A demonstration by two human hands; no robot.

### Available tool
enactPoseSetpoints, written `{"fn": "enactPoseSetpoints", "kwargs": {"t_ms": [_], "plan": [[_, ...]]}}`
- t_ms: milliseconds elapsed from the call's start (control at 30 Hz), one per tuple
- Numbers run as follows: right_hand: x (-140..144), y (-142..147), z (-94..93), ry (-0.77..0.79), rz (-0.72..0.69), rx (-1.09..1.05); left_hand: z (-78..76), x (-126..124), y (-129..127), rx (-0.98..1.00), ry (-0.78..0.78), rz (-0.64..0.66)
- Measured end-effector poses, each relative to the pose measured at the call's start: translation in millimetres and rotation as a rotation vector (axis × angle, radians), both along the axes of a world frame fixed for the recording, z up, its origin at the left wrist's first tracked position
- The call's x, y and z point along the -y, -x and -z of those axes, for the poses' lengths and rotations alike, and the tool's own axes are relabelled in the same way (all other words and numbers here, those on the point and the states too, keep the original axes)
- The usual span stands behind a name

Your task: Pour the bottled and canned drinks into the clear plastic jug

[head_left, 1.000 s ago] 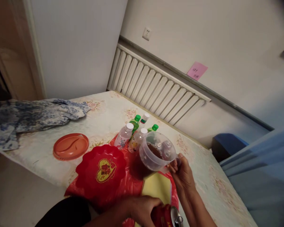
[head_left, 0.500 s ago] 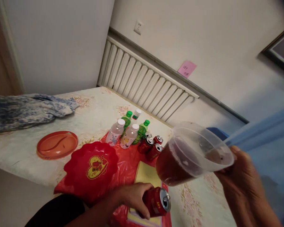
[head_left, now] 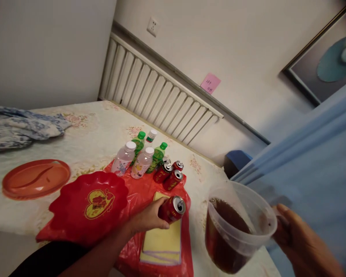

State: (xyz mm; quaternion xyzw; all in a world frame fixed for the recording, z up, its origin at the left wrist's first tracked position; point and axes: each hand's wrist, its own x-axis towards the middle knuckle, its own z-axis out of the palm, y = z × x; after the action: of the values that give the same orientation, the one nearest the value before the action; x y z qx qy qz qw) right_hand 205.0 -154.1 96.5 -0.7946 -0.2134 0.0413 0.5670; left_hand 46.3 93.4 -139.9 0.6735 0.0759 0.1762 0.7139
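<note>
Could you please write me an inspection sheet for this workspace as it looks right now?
Surface: table under a pale floral cover, red plastic sheet on part.
Job's things: opened red can; clear jug of dark liquid.
Clutter: red heart dish, orange plate, bottles, three cans, yellow pad, blue cloth.
Hands: left hand grips the can; right hand holds the jug.
Cables: nothing seen.
Surroundings: radiator, wall socket, pink note, framed picture.

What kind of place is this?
Probably a room in a home: a white radiator runs along the wall under a wall socket, a framed picture hangs nearby, and a table with a flowered cloth holds drinks.
</note>
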Motion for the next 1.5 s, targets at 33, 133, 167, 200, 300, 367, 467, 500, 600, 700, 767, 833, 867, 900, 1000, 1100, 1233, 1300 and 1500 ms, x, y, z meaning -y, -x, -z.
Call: {"fn": "enactPoseSetpoints", "kwargs": {"t_ms": [33,133,167,200,300,367,467,500,600,700,767,833,867,900,1000,1100,1233,1300,1500], "plan": [[3,1,3.7,0.023,0.009,-0.036,-0.2,0,0,0.006,-0.014,-0.018],[9,3,13.7,0.072,-0.023,-0.104,-0.2,0,0,0.005,-0.04,-0.035],[11,2,16.9,0.089,-0.06,-0.098,0.1,0,-1,-0.001,-0.041,-0.035],[11,2,20.0,0.107,-0.097,-0.084,0.7,0,-1,-0.003,-0.04,-0.036],[12,-1,28.4,0.157,-0.167,-0.04,3.1,0,-2,0.007,-0.035,-0.038],[10,-4,32.8,0.185,-0.188,-0.033,4.4,0,-3,0.017,-0.038,-0.039],[7,-9,37.5,0.219,-0.22,-0.005,6.2,0,-4,0.007,-0.054,-0.043],[7,-12,38.6,0.229,-0.229,0.01,6.9,-1,-4,0.002,-0.061,-0.045],[5,-18,40.3,0.289,-0.271,0.021,8.7,-1,-5,0.005,-0.072,-0.05],[2,-21,40.2,0.353,-0.316,0.016,8.2,-1,-5,0.004,-0.065,-0.057],[0,-21,39.7,0.363,-0.326,-0.017,6.7,-1,-4,-0.005,-0.062,-0.053],[-2,-20,39.4,0.359,-0.335,-0.059,5.5,0,-4,-0.005,-0.055,-0.046],[-3,-20,39.3,0.357,-0.337,-0.071,5.4,0,-4,-0.005,-0.051,-0.045],[-4,-20,39.2,0.354,-0.339,-0.075,5.6,0,-5,-0.004,-0.049,-0.05],[-5,-21,39.3,0.354,-0.332,-0.076,7.5,1,-6,-0.005,-0.064,-0.067],[-5,-24,39.3,0.369,-0.346,-0.074,8.4,1,-6,-0.014,-0.071,-0.071],[-7,-26,39.0,0.403,-0.356,-0.041,5.8,1,-5,-0.017,-0.058,-0.055],[-9,-27,39.4,0.404,-0.356,-0.05,4.6,1,-4,-0.011,-0.05,-0.047],[-12,-28,41.8,0.382,-0.309,-0.065,5.9,1,-4,-0.02,-0.057,-0.054]]}}
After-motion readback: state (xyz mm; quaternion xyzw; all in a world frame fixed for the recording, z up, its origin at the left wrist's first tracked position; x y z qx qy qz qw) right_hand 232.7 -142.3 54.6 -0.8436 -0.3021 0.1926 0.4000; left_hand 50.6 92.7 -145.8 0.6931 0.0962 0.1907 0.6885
